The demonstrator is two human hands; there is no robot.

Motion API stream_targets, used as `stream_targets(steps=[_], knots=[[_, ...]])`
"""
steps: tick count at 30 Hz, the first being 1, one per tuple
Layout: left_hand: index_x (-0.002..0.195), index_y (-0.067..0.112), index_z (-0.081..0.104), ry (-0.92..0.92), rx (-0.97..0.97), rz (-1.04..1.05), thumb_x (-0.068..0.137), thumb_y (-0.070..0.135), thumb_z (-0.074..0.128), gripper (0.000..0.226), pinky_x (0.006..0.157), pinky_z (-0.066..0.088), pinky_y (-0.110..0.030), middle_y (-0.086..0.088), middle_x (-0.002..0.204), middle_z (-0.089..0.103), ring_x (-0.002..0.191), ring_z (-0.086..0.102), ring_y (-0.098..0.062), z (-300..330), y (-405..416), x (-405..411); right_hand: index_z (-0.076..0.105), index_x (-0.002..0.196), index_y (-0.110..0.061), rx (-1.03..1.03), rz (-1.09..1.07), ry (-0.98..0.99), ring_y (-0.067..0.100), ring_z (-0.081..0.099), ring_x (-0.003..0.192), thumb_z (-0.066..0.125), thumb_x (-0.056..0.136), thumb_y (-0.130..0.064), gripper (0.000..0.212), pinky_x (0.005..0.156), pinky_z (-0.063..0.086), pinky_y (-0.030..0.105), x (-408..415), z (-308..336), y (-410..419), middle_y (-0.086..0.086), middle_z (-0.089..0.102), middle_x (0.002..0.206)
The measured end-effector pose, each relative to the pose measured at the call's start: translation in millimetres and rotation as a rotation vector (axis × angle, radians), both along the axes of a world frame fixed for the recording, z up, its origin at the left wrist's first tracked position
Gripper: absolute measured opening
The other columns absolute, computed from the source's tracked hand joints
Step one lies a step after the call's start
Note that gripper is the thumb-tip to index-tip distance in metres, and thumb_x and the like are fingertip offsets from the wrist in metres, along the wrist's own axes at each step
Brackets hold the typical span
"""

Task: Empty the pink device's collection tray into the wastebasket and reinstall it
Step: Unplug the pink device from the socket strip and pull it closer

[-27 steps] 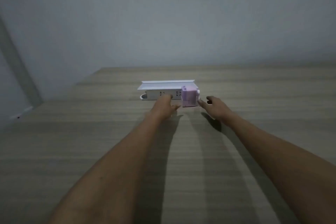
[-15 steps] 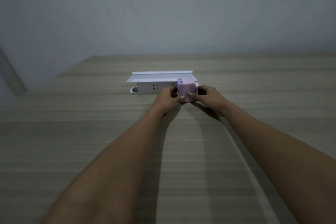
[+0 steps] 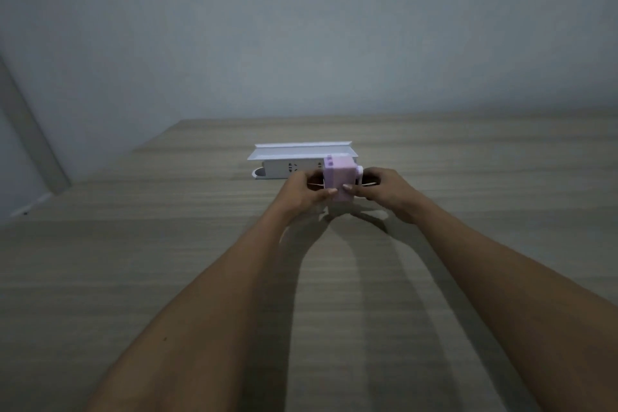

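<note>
Two bare forearms reach from the near edge of the wooden table (image 3: 167, 278) toward its far side, where the left hand (image 3: 302, 192) and the right hand (image 3: 389, 192) clamp the pink device (image 3: 339, 179) between them, thumbs pressed on its near face and fingers wrapped around its sides. The device sits lifted or tilted just above the tabletop; I cannot tell which. Just behind it, toward the far edge, lies a white power strip (image 3: 291, 169) under a white open lid (image 3: 301, 149), before a grey wall (image 3: 301, 27)
</note>
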State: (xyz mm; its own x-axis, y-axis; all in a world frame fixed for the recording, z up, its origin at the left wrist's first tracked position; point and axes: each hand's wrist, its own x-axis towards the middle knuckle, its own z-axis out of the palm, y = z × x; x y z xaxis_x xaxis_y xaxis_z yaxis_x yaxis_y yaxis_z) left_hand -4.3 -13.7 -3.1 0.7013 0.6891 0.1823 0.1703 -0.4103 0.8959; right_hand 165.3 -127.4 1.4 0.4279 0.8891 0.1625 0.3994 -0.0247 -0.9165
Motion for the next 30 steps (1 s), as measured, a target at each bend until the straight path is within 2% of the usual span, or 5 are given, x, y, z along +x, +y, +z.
stream_targets(steps=[10,13,21,24,30], knots=[[0.134,0.002,0.063,-0.059,-0.023,-0.043,0.087,0.001,0.075,0.049,0.075,0.059,-0.019,-0.009,0.119,0.072,0.099,0.069,-0.016,23,-92,-83,0.063,0.125,-0.014,-0.044,0.154,-0.025,0.021,0.061,0.101,0.076,0.088,-0.020,0.039,0.090,0.049,0.039,-74,31,-98,0.010,0.068,0.118],[0.132,-0.002,0.065,-0.039,-0.043,-0.054,0.085,0.001,0.077,0.049,0.084,0.062,-0.026,-0.017,0.122,0.073,0.103,0.070,-0.023,20,-111,-103,0.059,0.133,-0.012,-0.048,0.174,-0.026,0.022,0.062,0.101,0.074,0.089,-0.019,0.047,0.092,0.049,0.041,-90,24,-122,0.012,0.067,0.120],[0.132,-0.004,0.063,0.012,-0.102,-0.052,0.080,-0.001,0.081,0.055,0.088,0.061,-0.028,-0.020,0.122,0.072,0.106,0.071,-0.027,-9,-146,-132,0.058,0.129,-0.004,-0.093,0.206,-0.034,0.021,0.064,0.091,0.073,0.090,-0.016,0.044,0.071,0.054,0.025,-112,-8,-159,0.013,0.067,0.112],[0.130,-0.004,0.063,-0.026,-0.161,-0.035,0.080,-0.003,0.080,0.053,0.092,0.059,-0.040,-0.022,0.120,0.072,0.098,0.071,-0.025,-23,-154,-134,0.058,0.130,-0.003,-0.093,0.208,-0.027,0.029,0.070,0.105,0.075,0.089,-0.016,0.047,0.089,0.059,0.035,-110,-21,-160,0.017,0.069,0.119],[0.135,-0.007,0.059,-0.106,-0.167,-0.006,0.079,-0.003,0.082,0.061,0.072,0.057,-0.013,-0.021,0.126,0.070,0.112,0.070,-0.027,-35,-154,-137,0.061,0.130,-0.008,-0.076,0.203,-0.087,0.028,0.069,0.112,0.076,0.087,-0.025,0.048,0.101,0.053,0.047,-113,-27,-159,0.011,0.071,0.120]])
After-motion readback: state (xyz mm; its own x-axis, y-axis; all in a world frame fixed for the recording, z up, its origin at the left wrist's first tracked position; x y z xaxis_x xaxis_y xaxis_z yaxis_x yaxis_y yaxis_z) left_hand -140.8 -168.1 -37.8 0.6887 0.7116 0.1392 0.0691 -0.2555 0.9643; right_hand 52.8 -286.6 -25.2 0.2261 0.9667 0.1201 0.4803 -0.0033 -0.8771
